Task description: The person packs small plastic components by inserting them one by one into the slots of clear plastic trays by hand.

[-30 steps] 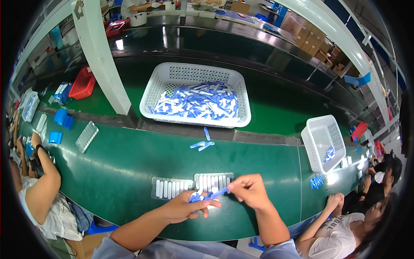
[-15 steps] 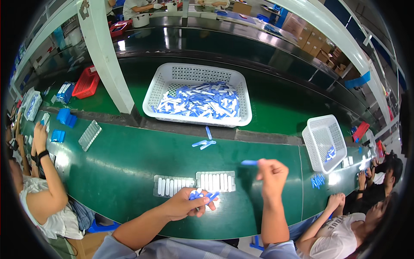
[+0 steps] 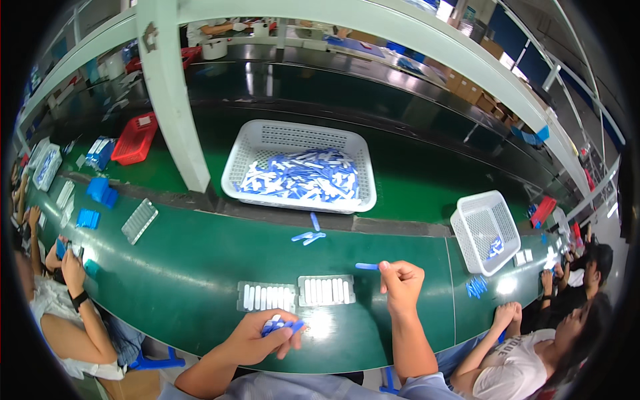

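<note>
From where I stand, the two hands are well apart in the lower middle of the frame. The left hand (image 3: pixel 261 338) is curled around a bunch of sticks (image 3: pixel 283 327), blue and white, just below the left tray (image 3: pixel 241 297). The right hand (image 3: pixel 403 285), right of centre, pinches one blue stick (image 3: pixel 367 267) by its end between thumb and finger, clear of the worktop (image 3: pixel 200 267); the stick points left. Beside the left tray lies the right tray (image 3: pixel 302 292), and both carry a row of white sticks (image 3: pixel 327 291).

Above them, near the middle of the frame, a few loose sticks (image 3: pixel 309 237) lie in front of a big basket (image 3: pixel 300 201) heaped with blue and white ones. To the right stands a small basket (image 3: pixel 469 241), a few sticks at its bottom, with more blue sticks (image 3: pixel 477 287) just below it. At the frame's lower right, a co-worker (image 3: pixel 517 367) sits with clasped hands.
</note>
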Demonstrator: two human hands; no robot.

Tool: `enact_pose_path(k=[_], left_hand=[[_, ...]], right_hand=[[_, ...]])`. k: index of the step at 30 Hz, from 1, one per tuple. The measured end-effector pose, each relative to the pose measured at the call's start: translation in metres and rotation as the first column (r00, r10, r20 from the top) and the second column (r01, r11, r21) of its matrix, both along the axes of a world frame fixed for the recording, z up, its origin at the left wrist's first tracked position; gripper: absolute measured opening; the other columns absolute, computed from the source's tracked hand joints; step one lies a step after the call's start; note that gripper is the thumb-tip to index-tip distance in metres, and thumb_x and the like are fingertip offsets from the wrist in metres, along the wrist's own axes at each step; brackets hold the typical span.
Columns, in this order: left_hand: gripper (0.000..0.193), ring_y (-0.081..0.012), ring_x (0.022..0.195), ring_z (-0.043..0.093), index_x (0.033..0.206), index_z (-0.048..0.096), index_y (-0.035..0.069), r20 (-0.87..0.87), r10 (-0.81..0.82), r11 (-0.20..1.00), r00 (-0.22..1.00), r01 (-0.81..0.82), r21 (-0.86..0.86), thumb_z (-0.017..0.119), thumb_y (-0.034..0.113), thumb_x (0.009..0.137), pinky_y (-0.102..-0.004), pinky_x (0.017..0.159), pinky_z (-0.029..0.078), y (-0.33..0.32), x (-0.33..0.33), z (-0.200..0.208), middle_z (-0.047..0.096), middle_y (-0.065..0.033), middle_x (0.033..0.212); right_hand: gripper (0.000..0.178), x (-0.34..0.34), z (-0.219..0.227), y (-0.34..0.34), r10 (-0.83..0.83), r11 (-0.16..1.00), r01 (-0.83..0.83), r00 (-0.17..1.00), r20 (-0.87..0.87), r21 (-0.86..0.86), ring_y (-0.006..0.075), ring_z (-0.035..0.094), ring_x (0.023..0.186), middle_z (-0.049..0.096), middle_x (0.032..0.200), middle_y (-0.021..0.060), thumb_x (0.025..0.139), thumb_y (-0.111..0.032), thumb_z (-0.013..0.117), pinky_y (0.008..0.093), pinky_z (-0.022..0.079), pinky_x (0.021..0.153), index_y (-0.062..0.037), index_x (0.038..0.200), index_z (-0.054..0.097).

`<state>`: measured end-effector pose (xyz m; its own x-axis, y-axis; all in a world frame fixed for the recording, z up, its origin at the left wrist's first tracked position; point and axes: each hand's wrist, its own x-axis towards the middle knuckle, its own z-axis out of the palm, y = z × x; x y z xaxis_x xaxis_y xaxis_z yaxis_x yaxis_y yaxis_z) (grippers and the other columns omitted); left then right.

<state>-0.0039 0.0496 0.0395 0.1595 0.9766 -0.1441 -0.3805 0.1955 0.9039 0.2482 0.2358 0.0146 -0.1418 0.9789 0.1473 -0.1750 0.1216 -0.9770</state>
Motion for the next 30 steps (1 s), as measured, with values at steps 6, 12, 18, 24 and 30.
enact_pose_path(k=[6, 12, 18, 24, 30], left_hand=[[0.014, -0.0112, 0.051, 0.043, 0.097, 0.058, -0.002, 0.08, 0.302, 0.945, 0.95, -0.288, -0.154, 0.049, -0.004, 0.087, -0.0266, 0.045, 0.032, -0.051, -0.036, -0.041, 0.051, -0.0071, 0.069], [0.01, -0.01, 0.049, 0.04, 0.092, 0.056, -0.002, 0.135, 0.51, 0.846, 0.85, -0.468, -0.255, 0.05, -0.002, 0.084, -0.0267, 0.044, 0.03, -0.084, -0.049, -0.062, 0.046, -0.0045, 0.066], [0.005, -0.0044, 0.06, 0.041, 0.087, 0.057, 0.002, -0.279, 0.344, 0.928, 0.897, -0.371, -0.047, 0.059, -0.002, 0.083, -0.0243, 0.053, 0.033, -0.086, -0.06, -0.05, 0.05, 0.0024, 0.071], [0.01, -0.0074, 0.055, 0.042, 0.088, 0.063, 0.005, -0.607, 0.33, 0.937, 0.723, -0.331, 0.115, 0.071, 0.003, 0.082, -0.0261, 0.052, 0.034, -0.071, -0.056, -0.042, 0.048, 0.004, 0.063], [0.031, -0.0284, 0.059, 0.063, 0.114, 0.072, 0.014, -0.875, 0.436, 0.899, 0.208, -0.152, 0.411, 0.078, 0.024, 0.085, -0.0388, 0.054, 0.048, -0.043, -0.048, -0.046, 0.066, -0.009, 0.072]], right_hand=[[0.02, -0.017, 0.025, -0.02, 0.066, 0.997, -0.068, 0.996, 0.062, 0.027, 0.0058, 0.051, 0.046, 0.061, 0.058, 0.0024, 0.092, -0.002, 0.075, 0.0219, 0.034, 0.043, -0.0006, 0.074, 0.069], [0.022, -0.039, 0.043, -0.038, 0.152, 0.988, -0.151, 0.987, -0.043, 0.022, 0.0049, 0.048, 0.045, 0.06, 0.057, 0.0022, 0.093, -0.001, 0.074, 0.0213, 0.031, 0.042, -0.0007, 0.072, 0.068], [0.014, -0.072, 0.046, -0.038, -0.271, 0.578, -0.335, 0.782, 0.562, 0.745, 0.0159, 0.049, 0.051, 0.054, 0.055, -0.001, 0.075, -0.008, 0.085, 0.0321, 0.036, 0.057, -0.0085, 0.071, 0.072], [0.013, -0.085, 0.016, -0.053, -0.173, 0.408, -0.515, 0.767, 0.618, 0.754, 0.0179, 0.053, 0.053, 0.06, 0.059, 0.0012, 0.076, -0.011, 0.085, 0.0326, 0.039, 0.059, -0.008, 0.075, 0.072], [0.009, -0.058, 0.006, -0.035, -0.086, 0.99, 0.014, 0.844, 0.53, 0.138, 0.0123, 0.069, 0.068, 0.075, 0.075, 0.0086, 0.094, -0.005, 0.07, 0.0275, 0.05, 0.066, -0.0004, 0.086, 0.069]])
